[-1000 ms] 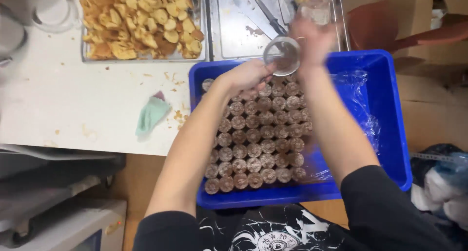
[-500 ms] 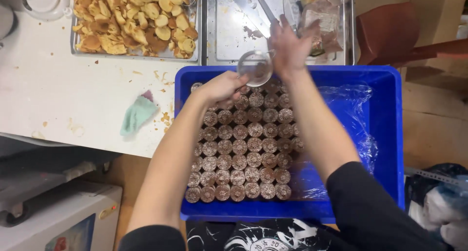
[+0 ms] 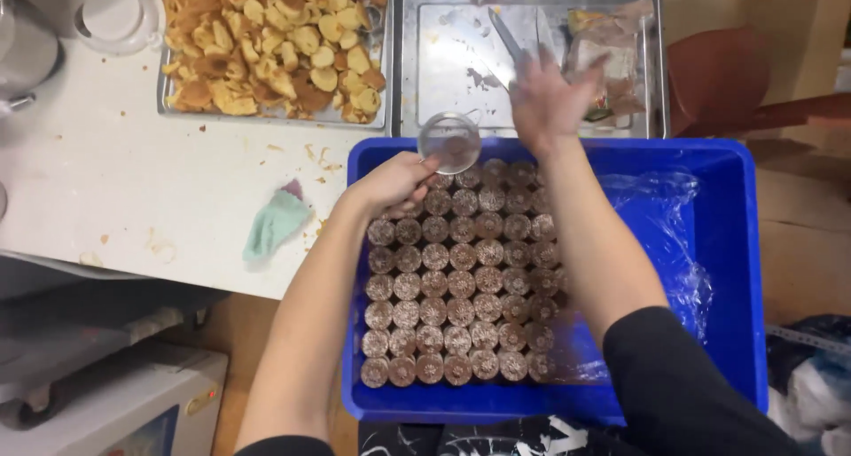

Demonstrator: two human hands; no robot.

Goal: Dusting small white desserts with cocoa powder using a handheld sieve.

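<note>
Crumbs littered the white tabletop (image 3: 115,190) at nine o'clock. Left hand (image 3: 390,186) pinched a small clear plastic cup (image 3: 449,142); right hand (image 3: 545,101), fingers spread, blurred above the blue plastic crate (image 3: 736,270).

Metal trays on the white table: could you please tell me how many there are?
2. One metal tray at top centre-left holds sliced pieces of baked food; the other tray sits immediately to its right, holding a knife and a wrapper. Others may lie beyond the frame.

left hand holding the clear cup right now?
Yes: the left hand grips the small clear cup by its lower edge, above the far rim of the blue crate of filled cups.
</note>
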